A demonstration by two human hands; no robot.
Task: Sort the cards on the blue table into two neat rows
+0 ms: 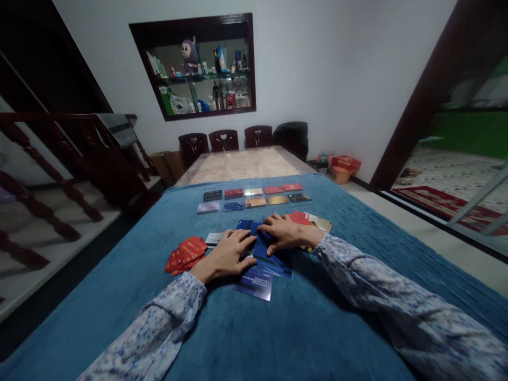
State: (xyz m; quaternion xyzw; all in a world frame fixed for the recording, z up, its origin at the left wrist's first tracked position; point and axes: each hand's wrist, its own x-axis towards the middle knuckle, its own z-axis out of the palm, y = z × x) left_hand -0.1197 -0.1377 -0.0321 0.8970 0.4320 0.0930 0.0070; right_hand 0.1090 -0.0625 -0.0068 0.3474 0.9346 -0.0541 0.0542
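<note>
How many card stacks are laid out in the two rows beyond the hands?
10. Far row, left to right: black stack, dark red stack, pale stack, red stack, bright red stack. Near row: lilac stack, blue stack, orange stack, gold stack, dark stack. None looks hidden.

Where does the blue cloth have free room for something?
Cloth lies bare left of the red pile and between the sleeves, nearer than the purple card. Crowded: around the left hand, right hand and blue cards.

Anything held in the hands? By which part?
No clear hold: the left hand and right hand are palm-down at the blue cards; whether either grips an edge can't be told.
</note>
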